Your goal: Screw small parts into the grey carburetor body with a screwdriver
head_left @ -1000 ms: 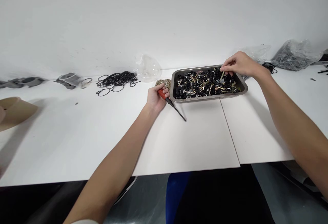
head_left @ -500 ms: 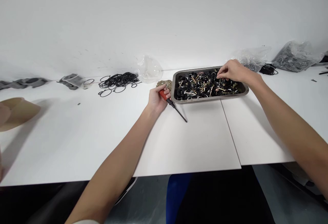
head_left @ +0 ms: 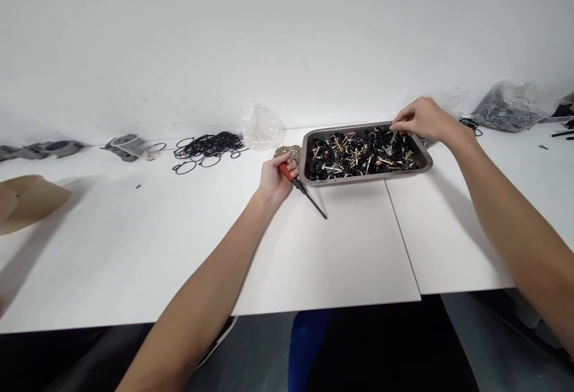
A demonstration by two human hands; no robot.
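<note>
A screwdriver with a red handle and dark shaft lies in the closed fingers of my left hand, its tip pointing down and right over the white table. That hand rests beside the left end of a metal tray filled with loose screws, black ring-like parts and other small hardware. Over the tray's far right part, my right hand pinches a small brass-coloured screw between thumb and fingertips. Just behind my left hand sits a pile of small brass-coloured pieces.
Black rubber rings lie heaped along the wall, next to a clear plastic bag. Grey curved parts stand farther left. A bag of grey pieces is at the right. A tan curved piece is at the left edge.
My right hand has moved slightly right and up from among the hardware, with a screw now showing at its fingertips. My left hand still holds the screwdriver in the same place.
</note>
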